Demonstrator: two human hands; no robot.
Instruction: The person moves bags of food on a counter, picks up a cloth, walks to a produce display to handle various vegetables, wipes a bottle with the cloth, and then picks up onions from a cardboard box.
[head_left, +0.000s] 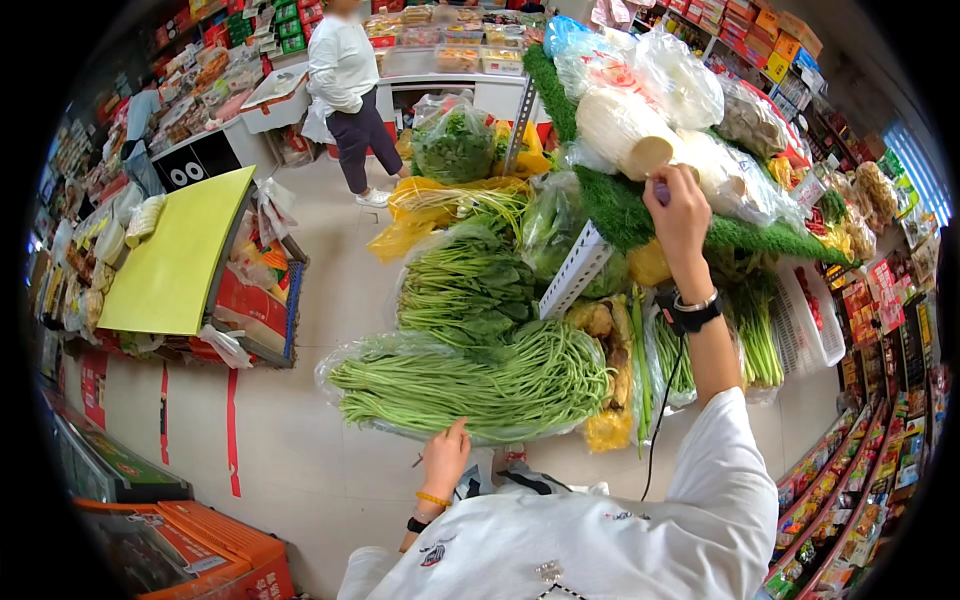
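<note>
My right hand (681, 206) is raised at the front edge of a rack shelf lined with green artificial turf (615, 206). A small purple item (661, 192) shows between its fingers, too little of it to name. Just above the hand lies a bagged white bundle of what look like enoki mushrooms (619, 135), its beige base facing me. My left hand (447, 456) is low, beside the front edge of a large bundle of long green beans (480, 379) on plastic. Whether its fingers hold anything is unclear. Leafy greens with long stems (465, 281) lie behind the beans.
A perforated white metal post (576, 270) rises among the vegetables. A black cable (664, 420) hangs from my right wrist. A person (345, 97) stands beyond, on the left. A yellow board (180, 255) tops a stand at left; packed shelves (847, 480) line the right.
</note>
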